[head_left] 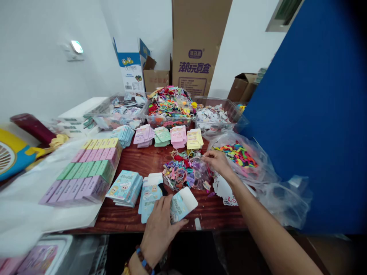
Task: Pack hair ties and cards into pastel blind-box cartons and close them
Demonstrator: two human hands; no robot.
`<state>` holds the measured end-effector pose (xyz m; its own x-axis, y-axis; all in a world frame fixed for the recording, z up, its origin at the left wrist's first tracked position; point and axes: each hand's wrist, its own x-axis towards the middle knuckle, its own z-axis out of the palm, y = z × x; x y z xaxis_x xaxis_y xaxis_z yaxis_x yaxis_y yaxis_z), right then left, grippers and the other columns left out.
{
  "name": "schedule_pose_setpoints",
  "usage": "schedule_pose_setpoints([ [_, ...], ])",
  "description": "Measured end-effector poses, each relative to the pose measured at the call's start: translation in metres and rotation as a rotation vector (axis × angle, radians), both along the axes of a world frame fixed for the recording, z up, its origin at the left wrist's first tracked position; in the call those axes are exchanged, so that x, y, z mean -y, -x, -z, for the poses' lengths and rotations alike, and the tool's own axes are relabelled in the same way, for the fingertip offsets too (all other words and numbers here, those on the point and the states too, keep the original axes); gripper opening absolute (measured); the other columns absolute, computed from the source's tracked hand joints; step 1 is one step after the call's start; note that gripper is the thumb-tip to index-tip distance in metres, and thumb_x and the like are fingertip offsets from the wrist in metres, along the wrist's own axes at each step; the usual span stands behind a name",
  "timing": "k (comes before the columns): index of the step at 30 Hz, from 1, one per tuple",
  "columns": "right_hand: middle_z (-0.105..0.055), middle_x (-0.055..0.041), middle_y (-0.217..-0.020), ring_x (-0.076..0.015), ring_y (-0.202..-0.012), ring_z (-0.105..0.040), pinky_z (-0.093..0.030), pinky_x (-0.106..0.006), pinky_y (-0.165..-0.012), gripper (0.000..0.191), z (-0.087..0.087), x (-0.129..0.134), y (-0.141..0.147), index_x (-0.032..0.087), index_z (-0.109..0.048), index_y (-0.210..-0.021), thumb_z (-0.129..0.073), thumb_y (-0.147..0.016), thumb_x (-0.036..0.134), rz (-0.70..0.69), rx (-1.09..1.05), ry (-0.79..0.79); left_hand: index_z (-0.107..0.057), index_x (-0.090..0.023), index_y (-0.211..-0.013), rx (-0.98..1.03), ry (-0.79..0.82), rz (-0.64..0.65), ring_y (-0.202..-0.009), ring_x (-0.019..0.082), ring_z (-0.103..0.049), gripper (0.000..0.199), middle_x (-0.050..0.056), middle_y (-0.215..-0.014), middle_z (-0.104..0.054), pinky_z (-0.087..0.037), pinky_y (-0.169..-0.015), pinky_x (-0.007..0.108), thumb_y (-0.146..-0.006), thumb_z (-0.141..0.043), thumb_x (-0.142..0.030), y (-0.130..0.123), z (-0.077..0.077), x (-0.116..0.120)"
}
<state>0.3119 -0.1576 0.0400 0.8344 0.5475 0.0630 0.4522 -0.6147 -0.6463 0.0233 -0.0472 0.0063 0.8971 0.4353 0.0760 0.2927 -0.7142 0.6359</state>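
My left hand [160,223] is closed around a small light-blue carton [181,206] with its white flap standing open. Beside it on the table lie flat light-blue cartons [149,194] and a stack of blue boxes [125,187]. Something black, partly hidden, shows just above my left fingers. My right hand [218,162] pinches at the right edge of a pile of small colourful trinkets [183,173], made up of hair ties, clips and beads. What sits between its fingertips is too small to make out.
Folded cartons in purple, green, pink and yellow [195,139] line the table. Clear tubs behind hold trinkets [169,103] and paper pieces [213,114]. Finished-looking coloured boxes [83,172] stand at left. A plastic bag [241,156] lies right, near a blue panel [309,126].
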Motion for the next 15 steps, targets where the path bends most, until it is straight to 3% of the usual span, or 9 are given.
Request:
schedule_pose_setpoints([
  [6, -0.060, 0.0019, -0.052, -0.0121, -0.044, -0.051, -0.028, -0.022, -0.043, 0.030, -0.037, 0.021, 0.028, 0.020, -0.060, -0.072, -0.070, -0.070, 0.048, -0.149, -0.389, -0.423, -0.050, -0.020, -0.127, -0.037, -0.011, -0.029, -0.115, 0.031, -0.058, 0.061, 0.009, -0.120, -0.062, -0.050, -0.099, 0.048, -0.076, -0.080, -0.036, -0.013, -0.008, 0.002],
  [11, -0.064, 0.0010, -0.055, -0.0114, -0.042, -0.054, -0.030, -0.023, -0.043, 0.034, -0.048, 0.025, 0.046, 0.020, -0.058, -0.071, -0.074, -0.069, 0.049, -0.090, -0.401, -0.564, -0.050, -0.018, -0.125, -0.056, 0.030, -0.022, -0.113, 0.031, -0.058, 0.058, 0.009, -0.116, -0.062, -0.050, -0.098, 0.050, -0.078, -0.078, -0.039, -0.013, -0.012, 0.007],
  [15, -0.061, 0.0033, -0.050, -0.0121, -0.039, -0.055, -0.031, -0.023, -0.041, 0.034, -0.053, 0.028, 0.049, 0.021, -0.057, -0.072, -0.077, -0.066, 0.048, -0.066, -0.436, -0.615, -0.050, -0.021, -0.128, 0.002, 0.175, 0.105, -0.123, 0.031, -0.054, 0.065, 0.012, -0.128, -0.057, -0.046, -0.106, 0.051, -0.074, -0.082, -0.036, -0.005, -0.019, 0.000],
])
